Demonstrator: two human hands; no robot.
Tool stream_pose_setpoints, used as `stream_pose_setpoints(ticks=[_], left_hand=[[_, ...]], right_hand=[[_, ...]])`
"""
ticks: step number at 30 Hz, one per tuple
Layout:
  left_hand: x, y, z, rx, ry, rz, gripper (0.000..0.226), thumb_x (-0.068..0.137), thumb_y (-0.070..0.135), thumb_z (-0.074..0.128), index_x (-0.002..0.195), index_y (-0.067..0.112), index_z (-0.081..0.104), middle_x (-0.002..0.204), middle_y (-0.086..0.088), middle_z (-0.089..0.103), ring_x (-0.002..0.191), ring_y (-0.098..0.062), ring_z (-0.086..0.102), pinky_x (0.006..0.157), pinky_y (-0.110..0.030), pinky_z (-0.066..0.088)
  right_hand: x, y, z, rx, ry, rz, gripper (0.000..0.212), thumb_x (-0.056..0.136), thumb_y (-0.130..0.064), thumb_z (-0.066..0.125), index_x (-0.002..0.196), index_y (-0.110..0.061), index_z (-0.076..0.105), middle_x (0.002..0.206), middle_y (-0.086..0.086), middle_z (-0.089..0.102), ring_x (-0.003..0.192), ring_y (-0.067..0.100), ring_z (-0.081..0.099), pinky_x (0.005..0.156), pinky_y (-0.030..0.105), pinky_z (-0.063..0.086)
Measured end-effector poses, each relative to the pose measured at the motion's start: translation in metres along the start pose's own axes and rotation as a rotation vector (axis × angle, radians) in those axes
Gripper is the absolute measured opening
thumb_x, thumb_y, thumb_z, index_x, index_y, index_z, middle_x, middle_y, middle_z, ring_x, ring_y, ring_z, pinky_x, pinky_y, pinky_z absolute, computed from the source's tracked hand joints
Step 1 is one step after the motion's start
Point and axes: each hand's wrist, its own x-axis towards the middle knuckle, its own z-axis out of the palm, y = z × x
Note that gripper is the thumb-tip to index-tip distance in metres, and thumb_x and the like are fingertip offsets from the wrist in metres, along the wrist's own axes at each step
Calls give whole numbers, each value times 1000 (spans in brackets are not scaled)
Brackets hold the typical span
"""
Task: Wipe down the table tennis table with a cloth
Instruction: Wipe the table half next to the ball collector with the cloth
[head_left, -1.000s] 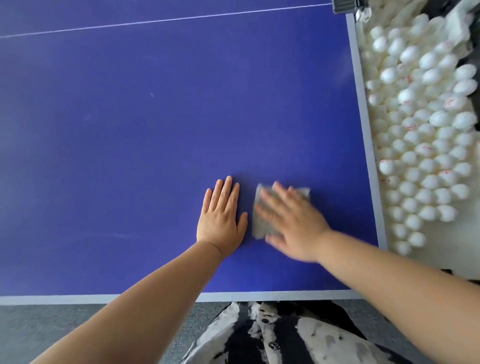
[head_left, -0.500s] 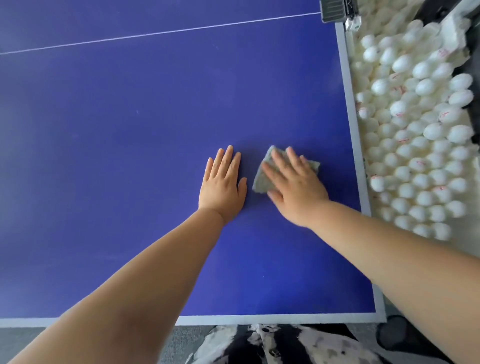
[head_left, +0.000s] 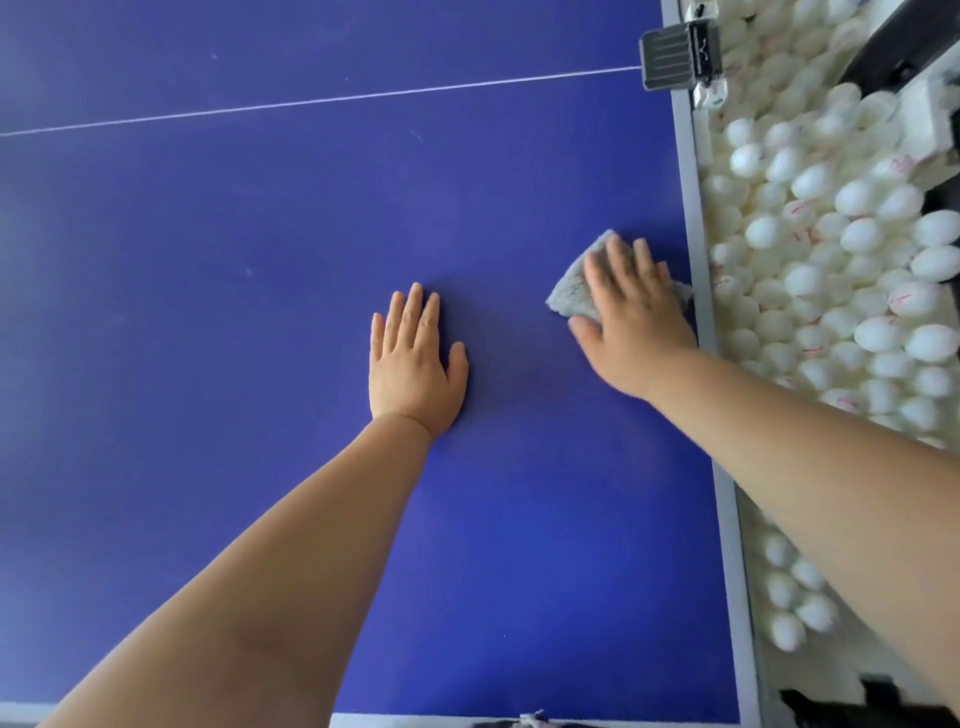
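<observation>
The blue table tennis table (head_left: 260, 249) fills most of the view, with a thin white line across its far part. A small grey cloth (head_left: 574, 291) lies flat on the table close to the right edge. My right hand (head_left: 631, 312) presses on the cloth with straight fingers and covers most of it. My left hand (head_left: 413, 364) rests flat on the bare blue surface, palm down, fingers together, about a hand's width left of the cloth.
A grey-white border (head_left: 698, 260) runs along the table's right side. Beyond it lies a heap of several white balls (head_left: 831, 270). A dark net clamp (head_left: 678, 54) sits at the far right corner. The near edge (head_left: 415, 719) shows at the bottom.
My right hand has slid the cloth to the right, away from my left hand, up to the table's right border. The left hand stays flat on the table.
</observation>
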Motion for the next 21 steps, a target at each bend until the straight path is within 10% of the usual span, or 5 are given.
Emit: stream_pose_setpoints(ticks=[7, 16, 21], left_hand=[[5, -2, 3, 5, 13, 21, 72, 98, 43, 32, 163, 14, 26, 173, -4, 15, 160, -25, 8, 130, -47, 5], [4, -4, 7, 35, 8, 27, 73, 98, 45, 33, 164, 15, 24, 173, -3, 13, 160, -24, 6, 130, -45, 3], [5, -4, 0, -130, 31, 16, 63, 99, 34, 44, 158, 14, 38, 170, -3, 23, 159, -24, 12, 130, -45, 7]], right_hand=[[-99, -61, 51, -46, -100, -783, 64, 104, -49, 39, 162, -30, 23, 173, 3, 8, 158, 33, 6, 127, 53, 8], [51, 1, -4, 44, 125, 143, 61, 103, -32, 48, 157, -13, 28, 168, 17, 16, 152, 49, 15, 122, 63, 17], [-11, -64, 28, -4, 39, -523, 61, 104, -37, 45, 161, -24, 28, 171, 7, 15, 157, 37, 11, 127, 53, 11]])
